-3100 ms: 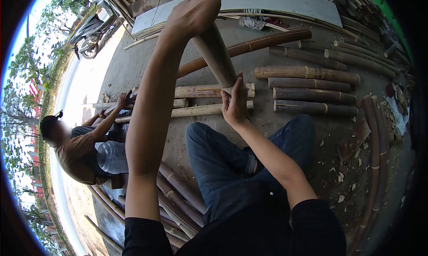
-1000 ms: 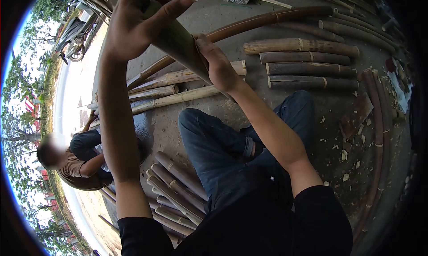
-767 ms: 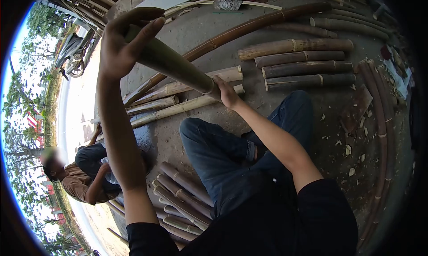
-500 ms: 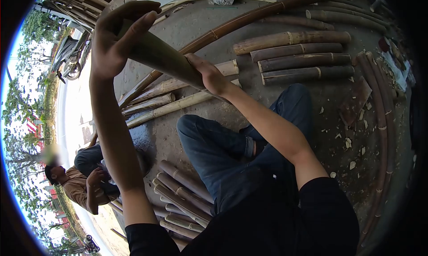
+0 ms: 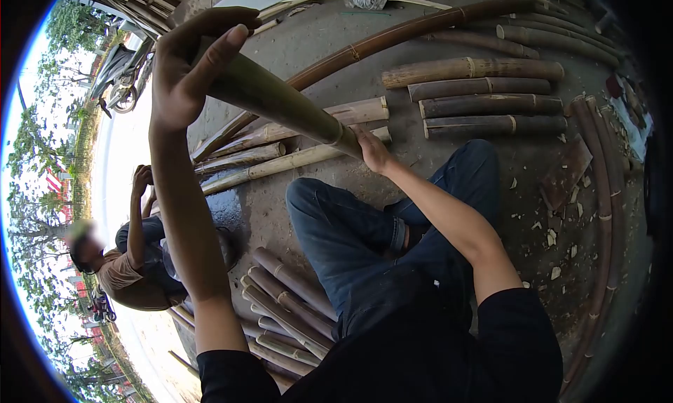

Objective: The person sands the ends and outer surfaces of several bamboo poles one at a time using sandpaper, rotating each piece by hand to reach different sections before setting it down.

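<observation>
Though higher earlier, right hand (image 5: 375,154) low on bamboo tube (image 5: 277,100), fingers (image 5: 363,136) pressed to its end

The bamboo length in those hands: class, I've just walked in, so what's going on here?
A person seated on the ground holds the bamboo length at a slant above their bent legs. The left hand is cupped at its upper end; the right hand is at the lower end. More bamboo pieces lie in a row on the ground, and another person sits off to the left.
</observation>
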A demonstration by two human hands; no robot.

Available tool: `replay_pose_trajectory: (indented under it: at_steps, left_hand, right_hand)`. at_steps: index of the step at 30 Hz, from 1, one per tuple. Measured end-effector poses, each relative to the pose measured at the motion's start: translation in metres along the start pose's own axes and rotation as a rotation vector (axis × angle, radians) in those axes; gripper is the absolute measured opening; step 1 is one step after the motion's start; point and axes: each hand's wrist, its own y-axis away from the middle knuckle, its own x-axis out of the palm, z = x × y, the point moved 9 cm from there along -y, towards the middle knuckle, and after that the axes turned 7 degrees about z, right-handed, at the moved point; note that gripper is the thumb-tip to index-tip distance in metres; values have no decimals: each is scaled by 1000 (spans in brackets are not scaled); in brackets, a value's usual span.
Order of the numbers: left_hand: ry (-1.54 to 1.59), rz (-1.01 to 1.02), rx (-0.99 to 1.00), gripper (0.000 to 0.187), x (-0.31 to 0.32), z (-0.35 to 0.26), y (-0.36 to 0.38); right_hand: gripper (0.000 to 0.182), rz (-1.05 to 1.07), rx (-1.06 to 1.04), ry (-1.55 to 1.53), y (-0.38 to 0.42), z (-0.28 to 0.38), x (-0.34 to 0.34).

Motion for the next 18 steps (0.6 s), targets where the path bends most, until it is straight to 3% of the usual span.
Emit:
replay_pose_trajectory:
  at_steps: [1,2,3,5,6,7,9,11,14,15,18]
  left_hand:
    - [16,0,-10,37,5,0,1]
    - [31,-6,26,35,4,6,-4]
    - [39,-11,65,37,6,6,-10]
    - [24,80,-32,42,16,-3,-17]
    - [28,81,-42,42,19,-15,-20]
    - [22,78,-122,49,22,-20,-23]
    - [5,71,-201,57,20,-12,-23]
    - [-28,45,-89,44,13,10,-22]
    - [-98,38,-107,43,-4,29,-11]
    - [-112,42,-112,43,-4,32,-9]
    - [-63,2,-81,42,-2,23,-17]
  right_hand:
    - [64,-57,-64,-91,-6,20,6]
    - [65,108,-59,-264,-15,92,14]
    - [68,136,-94,-274,-24,159,14]
    - [69,35,-359,-319,-41,261,12]
    - [68,8,-492,-354,-44,290,12]
    - [68,12,-488,-359,-45,290,15]
    - [66,-222,-672,-75,-34,306,7]
    - [62,-167,-558,-94,-23,248,11]
    - [61,89,-225,-239,-2,87,11]
    - [62,62,-166,-228,11,51,5]
    - [62,4,-182,-210,4,68,2]
